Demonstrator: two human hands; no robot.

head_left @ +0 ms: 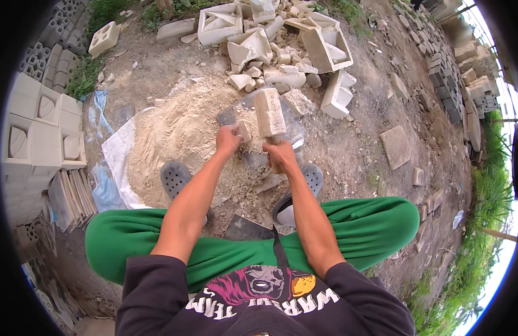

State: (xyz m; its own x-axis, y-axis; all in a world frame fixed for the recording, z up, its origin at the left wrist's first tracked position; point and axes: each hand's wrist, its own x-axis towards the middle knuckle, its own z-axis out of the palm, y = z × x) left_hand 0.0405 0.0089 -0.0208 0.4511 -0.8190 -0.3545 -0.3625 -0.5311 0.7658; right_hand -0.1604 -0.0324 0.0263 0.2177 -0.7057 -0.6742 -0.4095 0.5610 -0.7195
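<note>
My right hand is closed around the short handle of a mallet. The thick, dust-coated mallet head points away from me, over a dark flat slab. Just to its left, my left hand grips a small pale stone piece by its left side, above the slab. Crushed pale grit lies on the slab around that piece. A large heap of sandy powder spreads to the left of my left hand, on a white sheet.
Broken pale blocks and rubble are piled beyond the slab. Stacked pale blocks and leaning thin boards stand at left. A flat stone lies on the ground at right. My clog-covered feet flank the work spot.
</note>
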